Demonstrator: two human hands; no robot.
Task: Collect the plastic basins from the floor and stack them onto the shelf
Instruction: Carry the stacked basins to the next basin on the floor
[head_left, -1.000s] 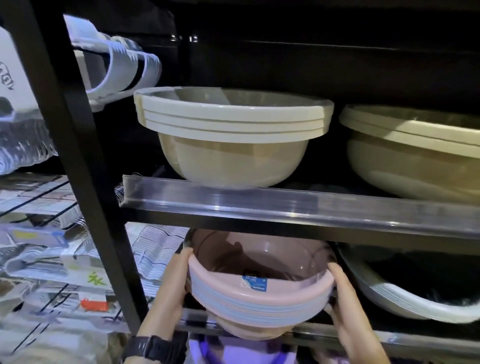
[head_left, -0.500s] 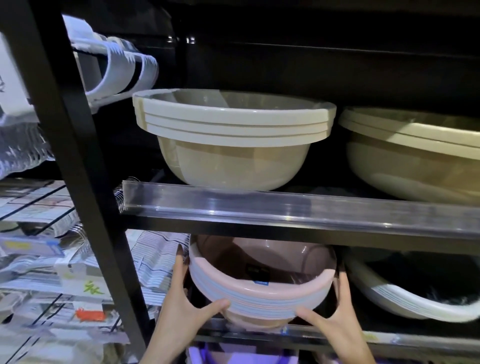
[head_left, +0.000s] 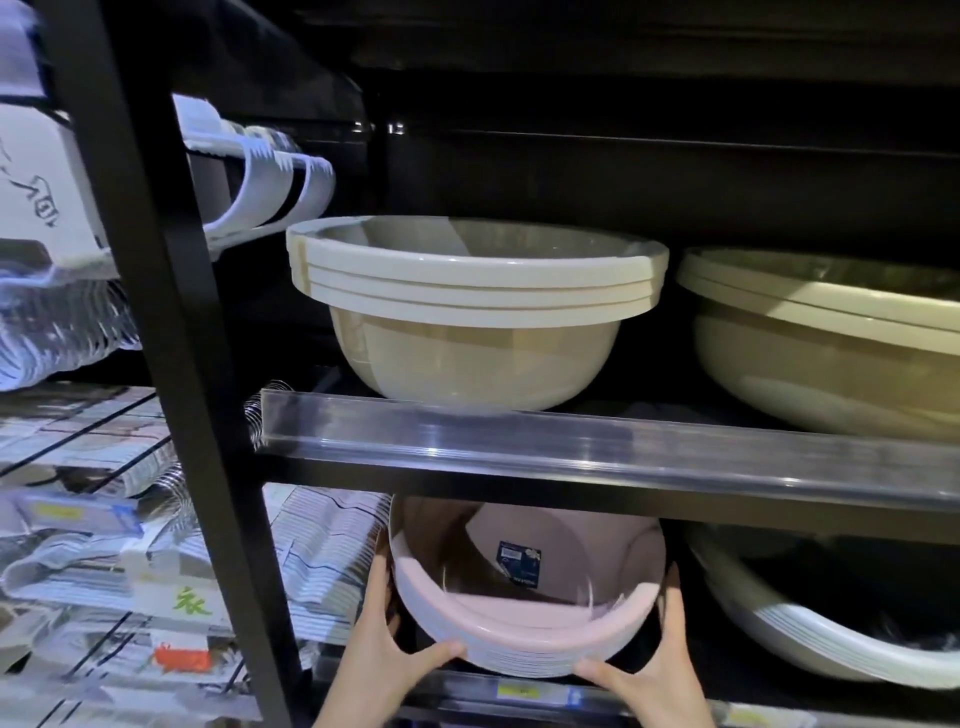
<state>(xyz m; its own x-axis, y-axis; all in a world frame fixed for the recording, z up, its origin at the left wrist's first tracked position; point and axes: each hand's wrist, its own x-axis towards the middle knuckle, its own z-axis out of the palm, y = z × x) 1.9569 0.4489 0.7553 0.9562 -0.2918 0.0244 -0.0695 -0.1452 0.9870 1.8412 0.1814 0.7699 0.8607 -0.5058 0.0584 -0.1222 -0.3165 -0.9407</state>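
A stack of pink plastic basins (head_left: 519, 631) sits tilted towards me on the lower shelf (head_left: 524, 699), with a blue label inside the top one. My left hand (head_left: 387, 649) holds the stack's left rim, thumb under the front edge. My right hand (head_left: 652, 670) holds the right rim the same way. On the shelf above stands a stack of three beige basins (head_left: 475, 312), and beside it a larger beige basin stack (head_left: 826, 332).
A white basin stack (head_left: 831, 639) lies tilted to the right of the pink one. A black upright post (head_left: 171, 364) divides this bay from the left bay, which holds white hangers (head_left: 270, 187) and packaged goods. A clear price strip (head_left: 597, 447) fronts the upper shelf.
The pink stack has slid further back into the lower shelf. Both hands shifted from its sides to the front rim, thumbs now under the edge.
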